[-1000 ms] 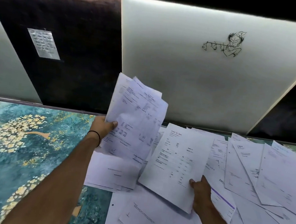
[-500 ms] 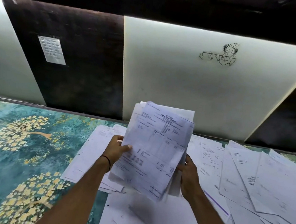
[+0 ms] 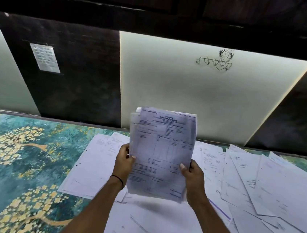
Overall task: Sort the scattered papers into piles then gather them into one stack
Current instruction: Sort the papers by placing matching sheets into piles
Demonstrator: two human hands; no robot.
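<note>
Above the teal floral cover [image 3: 21, 159], far middle: left grip [image 3: 124, 160] and right grip [image 3: 194, 174] each clamp a side edge of the upright paper sheaf [image 3: 162, 145]. Its header partly reads "Steel Traders". Loose papers [image 3: 274, 186] lie beneath and rightward.

Left part of the teal patterned surface [image 3: 12, 158] lies uncovered: room for a hand to pass there. Overlapping loose sheets [image 3: 266, 185] cover the centre and right, right up to the back wall [image 3: 188, 101]. The held bundle [image 3: 161, 155] stands upright over the centre and blocks the middle, gripped at its side edges by the left hand [image 3: 124, 159] and right hand [image 3: 193, 174]. Both forearms come in from the near edge, with a gap between them over paper. The wall closes the far side, dark overhang [image 3: 159, 12] above.
</note>
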